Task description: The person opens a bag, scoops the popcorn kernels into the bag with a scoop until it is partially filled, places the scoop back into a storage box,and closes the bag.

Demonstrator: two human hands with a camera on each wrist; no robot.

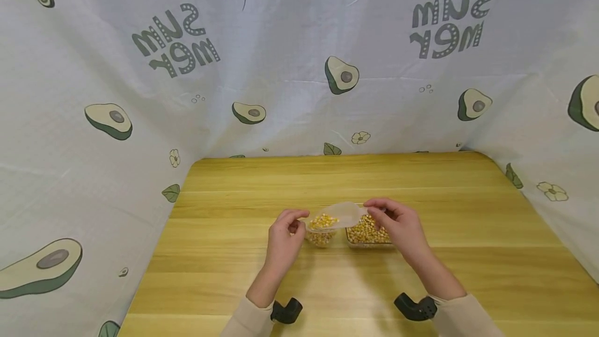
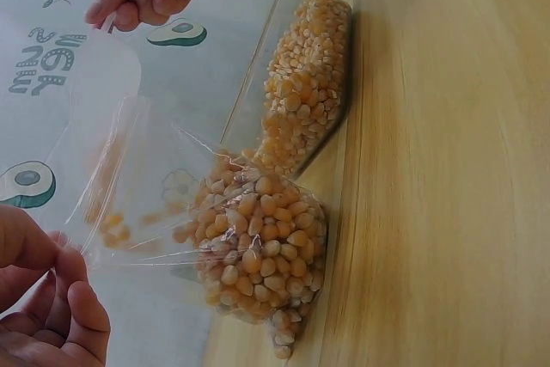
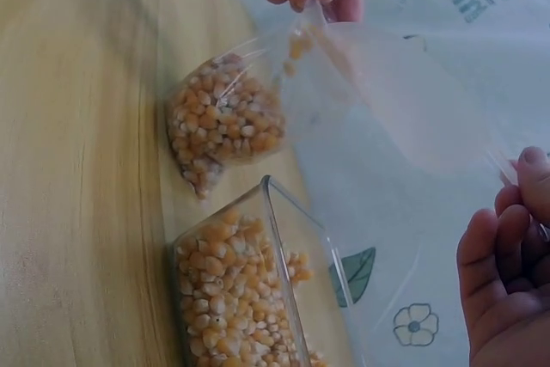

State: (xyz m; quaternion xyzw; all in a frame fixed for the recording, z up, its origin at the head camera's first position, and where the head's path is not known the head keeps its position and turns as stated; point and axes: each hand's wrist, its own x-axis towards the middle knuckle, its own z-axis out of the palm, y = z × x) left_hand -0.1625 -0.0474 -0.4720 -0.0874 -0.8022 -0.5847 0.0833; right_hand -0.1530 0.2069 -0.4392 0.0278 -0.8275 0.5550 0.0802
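My left hand pinches the edge of a clear plastic bag, holding its mouth up. Corn kernels fill the bag's lower part, which rests on the table. My right hand pinches the handle of a translucent white scoop. The scoop's front end is at the bag's mouth, tilted down towards it, with kernels near its tip in the head view. A clear rectangular container of corn kernels stands beside the bag, below the right hand. Its right end is partly hidden by that hand in the head view.
The wooden table spreads around the bag and container. A white cloth printed with avocados hangs behind it and at both sides. Black wrist mounts sit on both forearms, near the beige sleeves.
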